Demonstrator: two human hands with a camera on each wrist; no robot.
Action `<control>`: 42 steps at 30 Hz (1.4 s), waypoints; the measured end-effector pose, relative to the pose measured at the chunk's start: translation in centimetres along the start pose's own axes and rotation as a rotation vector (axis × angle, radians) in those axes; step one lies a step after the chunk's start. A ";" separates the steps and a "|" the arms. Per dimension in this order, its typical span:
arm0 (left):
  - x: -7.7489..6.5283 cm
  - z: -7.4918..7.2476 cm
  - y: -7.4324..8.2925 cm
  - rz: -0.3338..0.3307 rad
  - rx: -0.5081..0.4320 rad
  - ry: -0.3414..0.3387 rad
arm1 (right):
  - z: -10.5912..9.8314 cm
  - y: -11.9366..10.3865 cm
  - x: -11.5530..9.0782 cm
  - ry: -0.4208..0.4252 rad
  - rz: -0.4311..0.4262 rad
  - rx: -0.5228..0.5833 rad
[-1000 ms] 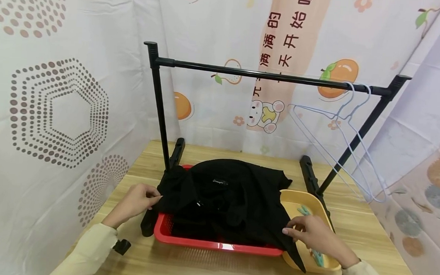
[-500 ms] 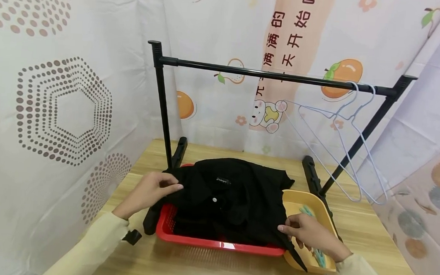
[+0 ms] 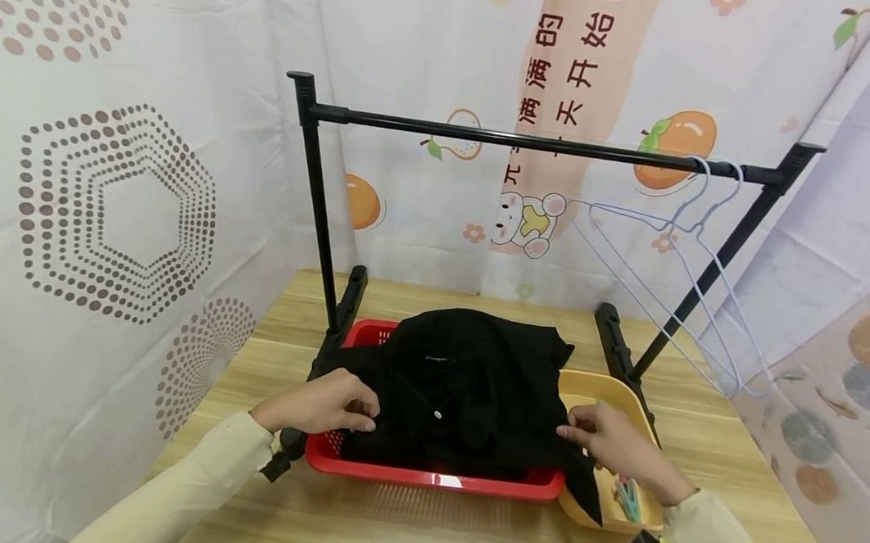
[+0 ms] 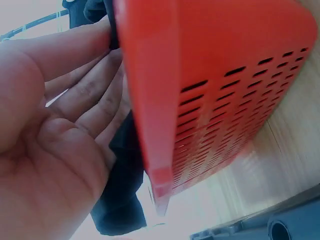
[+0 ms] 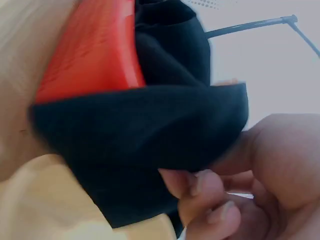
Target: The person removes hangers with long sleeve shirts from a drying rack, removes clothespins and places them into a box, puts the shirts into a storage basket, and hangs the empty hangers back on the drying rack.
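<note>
A black shirt point(image 3: 466, 380) with a collar, a small neck label and a white button lies bunched over the red basket point(image 3: 431, 478). My left hand point(image 3: 328, 404) is over the basket's left side, its thumb and fingers pinching the shirt's dark cloth; the fingertips are partly hidden behind the rim in the left wrist view. At the other side my right hand point(image 3: 614, 445) pinches the edge of the shirt between thumb and fingers. From there a pointed flap of cloth point(image 5: 135, 135) hangs over the basket's corner and the yellow tray.
A yellow tray point(image 3: 658, 525) holding clothespins point(image 3: 626, 499) stands right of the basket, below my right hand. Behind rises a black clothes rack point(image 3: 545, 141), with two pale blue hangers point(image 3: 708, 278) at its right end. Printed curtains point(image 3: 421, 246) enclose the wooden table point(image 3: 693, 416).
My left hand has let go of the shirt's left edge, shifted right and taken the cloth nearer the middle. My right hand stays at the shirt's right edge, slightly raised.
</note>
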State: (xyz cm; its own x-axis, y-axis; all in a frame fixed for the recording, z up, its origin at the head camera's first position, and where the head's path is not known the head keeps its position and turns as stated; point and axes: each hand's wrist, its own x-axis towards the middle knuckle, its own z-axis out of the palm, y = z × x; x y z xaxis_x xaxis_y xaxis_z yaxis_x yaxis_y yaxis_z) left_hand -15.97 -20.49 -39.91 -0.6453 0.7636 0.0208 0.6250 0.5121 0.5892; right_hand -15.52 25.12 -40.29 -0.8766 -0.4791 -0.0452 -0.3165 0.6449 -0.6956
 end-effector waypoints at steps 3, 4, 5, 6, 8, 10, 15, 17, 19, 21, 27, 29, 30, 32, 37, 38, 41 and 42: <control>-0.2 0.0 0.1 0.000 0.045 0.017 | -0.7 -1.7 0.7 0.158 -0.061 -0.087; -0.2 -0.1 0.2 -0.003 0.063 0.036 | -0.9 -2.4 0.9 0.206 -0.071 -0.103; -0.2 -0.1 0.3 -0.005 0.081 0.061 | -1.0 -3.2 1.2 0.252 -0.087 -0.115; -0.2 -0.2 0.5 0.000 0.102 0.086 | -1.0 -4.0 1.5 0.284 -0.110 -0.120; -0.1 -0.3 0.7 0.004 0.118 0.130 | -0.6 -5.5 2.1 0.320 -0.166 -0.122; 0.0 -0.4 0.8 0.021 0.124 0.147 | 0.2 -6.6 2.7 0.317 -0.229 -0.140; 0.1 -0.1 1.0 0.000 0.138 0.078 | 3.1 -6.9 3.6 0.194 -0.342 -0.273; 0.1 0.0 1.0 -0.012 0.143 0.036 | 4.0 -6.4 3.7 0.129 -0.361 -0.336; 0.1 0.0 0.9 -0.020 0.144 -0.006 | 4.6 -5.7 3.7 0.069 -0.372 -0.398; 0.1 0.2 0.9 -0.024 0.144 -0.056 | 5.1 -5.2 3.8 -0.009 -0.368 -0.443; 0.3 0.9 0.3 -0.060 0.155 -0.157 | 5.6 -4.1 3.6 -0.170 -0.368 -0.495; 0.4 0.8 0.3 -0.063 0.151 -0.168 | 5.3 -4.1 3.6 -0.192 -0.361 -0.451; 0.4 0.6 0.3 -0.056 0.145 -0.168 | 5.0 -4.1 3.6 -0.200 -0.350 -0.418; 0.3 0.0 0.1 -0.028 0.111 -0.153 | 4.3 -4.2 3.5 -0.201 -0.326 -0.345; -0.4 -2.4 -1.4 -0.053 -0.017 -0.018 | 1.7 -4.0 3.1 -0.125 -0.271 -0.247; -0.5 -3.0 -1.7 -0.088 -0.043 0.024 | 1.1 -3.9 3.1 -0.111 -0.261 -0.238; -0.5 -4.5 -2.7 -0.211 -0.106 0.156 | -0.8 -3.5 3.1 -0.070 -0.212 -0.215; -0.4 -5.0 -3.0 -0.252 -0.122 0.196 | -1.3 -3.3 3.2 -0.050 -0.194 -0.208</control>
State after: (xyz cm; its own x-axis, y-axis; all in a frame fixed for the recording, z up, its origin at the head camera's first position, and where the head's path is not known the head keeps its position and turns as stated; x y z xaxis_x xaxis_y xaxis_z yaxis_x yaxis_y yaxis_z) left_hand -19.80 -24.24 -37.68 -0.8524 0.5228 0.0102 0.3857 0.6153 0.6875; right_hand -17.76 22.21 -37.24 -0.7749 -0.6311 0.0353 -0.5487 0.6438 -0.5333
